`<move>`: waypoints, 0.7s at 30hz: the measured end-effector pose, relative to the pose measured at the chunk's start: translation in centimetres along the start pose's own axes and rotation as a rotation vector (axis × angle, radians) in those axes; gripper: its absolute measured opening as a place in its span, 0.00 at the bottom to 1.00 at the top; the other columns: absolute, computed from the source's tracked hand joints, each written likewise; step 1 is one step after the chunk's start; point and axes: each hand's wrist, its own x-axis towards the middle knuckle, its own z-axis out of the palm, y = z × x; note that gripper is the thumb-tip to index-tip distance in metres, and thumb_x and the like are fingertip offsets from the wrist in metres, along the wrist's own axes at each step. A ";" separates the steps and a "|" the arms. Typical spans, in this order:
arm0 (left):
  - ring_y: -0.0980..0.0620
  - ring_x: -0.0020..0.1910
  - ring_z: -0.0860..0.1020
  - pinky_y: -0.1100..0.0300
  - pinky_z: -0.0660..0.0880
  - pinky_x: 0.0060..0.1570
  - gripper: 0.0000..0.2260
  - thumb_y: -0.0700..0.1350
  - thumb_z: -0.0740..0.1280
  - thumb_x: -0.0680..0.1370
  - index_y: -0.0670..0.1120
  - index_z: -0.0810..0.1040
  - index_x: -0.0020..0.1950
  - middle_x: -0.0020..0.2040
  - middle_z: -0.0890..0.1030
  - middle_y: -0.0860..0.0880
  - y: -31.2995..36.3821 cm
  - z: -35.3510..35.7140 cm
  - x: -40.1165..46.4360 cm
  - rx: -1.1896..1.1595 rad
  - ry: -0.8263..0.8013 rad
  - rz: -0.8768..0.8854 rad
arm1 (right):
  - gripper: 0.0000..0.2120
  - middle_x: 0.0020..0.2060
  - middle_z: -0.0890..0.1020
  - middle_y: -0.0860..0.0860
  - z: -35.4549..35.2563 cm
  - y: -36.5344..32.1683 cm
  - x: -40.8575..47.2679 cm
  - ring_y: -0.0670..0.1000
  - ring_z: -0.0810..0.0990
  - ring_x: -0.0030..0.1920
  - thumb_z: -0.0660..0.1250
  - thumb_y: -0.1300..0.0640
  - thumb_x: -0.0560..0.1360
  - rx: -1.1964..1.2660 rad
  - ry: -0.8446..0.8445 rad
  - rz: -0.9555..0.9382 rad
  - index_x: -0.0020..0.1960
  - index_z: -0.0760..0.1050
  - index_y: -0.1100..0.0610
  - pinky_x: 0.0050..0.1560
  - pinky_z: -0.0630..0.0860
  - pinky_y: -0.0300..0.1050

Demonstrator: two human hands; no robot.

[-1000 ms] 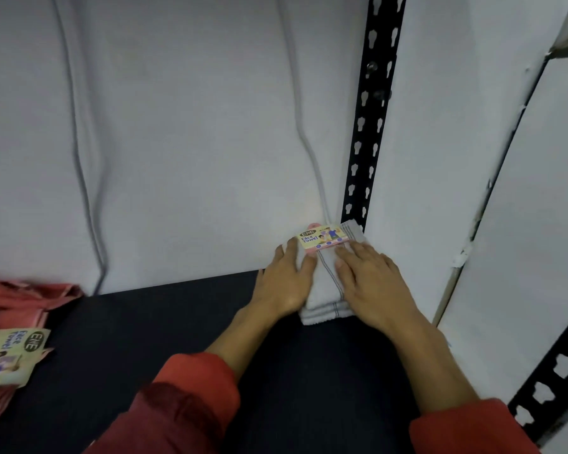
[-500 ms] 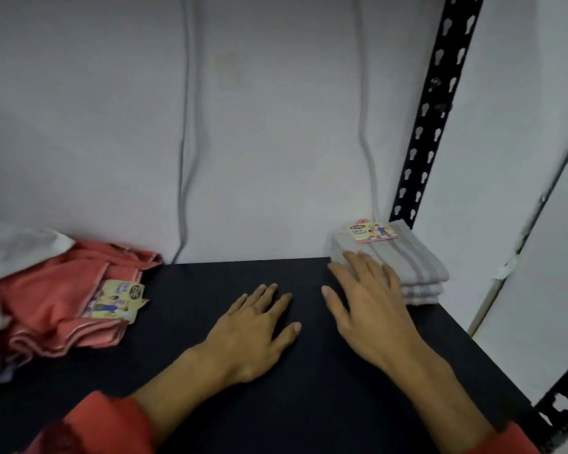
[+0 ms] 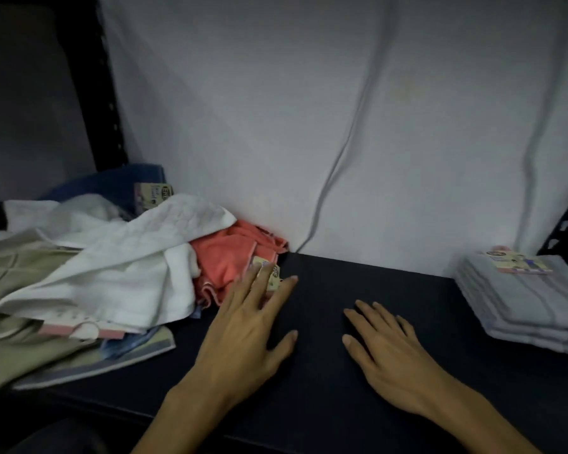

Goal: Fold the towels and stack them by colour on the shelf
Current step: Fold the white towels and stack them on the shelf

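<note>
A folded grey towel stack (image 3: 525,303) with a paper label lies at the right end of the dark shelf (image 3: 358,381). At the left sits a loose heap: a white towel (image 3: 122,267), a coral towel (image 3: 230,257) with a label, a beige towel (image 3: 17,273) and a blue towel (image 3: 118,185) behind. My left hand (image 3: 243,326) lies flat with straight fingers, its fingertips over the coral towel's label. My right hand (image 3: 384,348) rests flat on the bare shelf, well left of the grey stack. Neither hand holds anything.
A white sheet (image 3: 309,126) hangs as the back wall. Black perforated shelf posts stand at the far right (image 3: 564,231) and at the left rear (image 3: 109,103). A light blue cloth (image 3: 125,345) pokes out under the heap.
Both hands left the grey stack and slid left across the shelf. The view swung left, bringing the towel heap into sight; my left hand now reaches the coral towel.
</note>
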 end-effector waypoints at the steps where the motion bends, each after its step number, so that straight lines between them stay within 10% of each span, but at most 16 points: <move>1: 0.53 0.82 0.42 0.50 0.48 0.81 0.33 0.64 0.57 0.78 0.58 0.54 0.82 0.84 0.49 0.51 -0.8 -0.4 0.2 -0.005 0.083 -0.017 | 0.41 0.81 0.45 0.44 -0.1 -1.0 0.7 0.46 0.41 0.80 0.33 0.31 0.72 0.004 -0.003 -0.024 0.81 0.46 0.45 0.80 0.41 0.51; 8: 0.41 0.82 0.46 0.43 0.37 0.79 0.38 0.67 0.59 0.76 0.48 0.60 0.81 0.83 0.53 0.39 -8.5 -3.5 -0.9 0.207 0.358 -0.434 | 0.22 0.74 0.64 0.42 -0.9 -9.6 5.8 0.43 0.60 0.74 0.54 0.41 0.83 0.166 0.280 -0.319 0.76 0.60 0.45 0.75 0.56 0.47; 12: 0.39 0.81 0.56 0.36 0.48 0.78 0.40 0.69 0.53 0.77 0.45 0.60 0.81 0.82 0.57 0.38 -11.1 -3.1 -2.4 0.252 0.266 -0.557 | 0.24 0.73 0.68 0.46 -2.4 -14.0 9.5 0.47 0.65 0.73 0.57 0.42 0.82 0.249 0.526 -0.391 0.75 0.62 0.49 0.74 0.61 0.52; 21: 0.38 0.67 0.76 0.41 0.71 0.63 0.21 0.50 0.69 0.81 0.45 0.75 0.72 0.74 0.73 0.41 -12.0 -4.0 -3.2 0.175 0.398 -0.450 | 0.28 0.80 0.56 0.45 1.9 -16.0 12.7 0.46 0.50 0.80 0.54 0.41 0.83 0.128 0.270 -0.431 0.81 0.54 0.47 0.77 0.48 0.48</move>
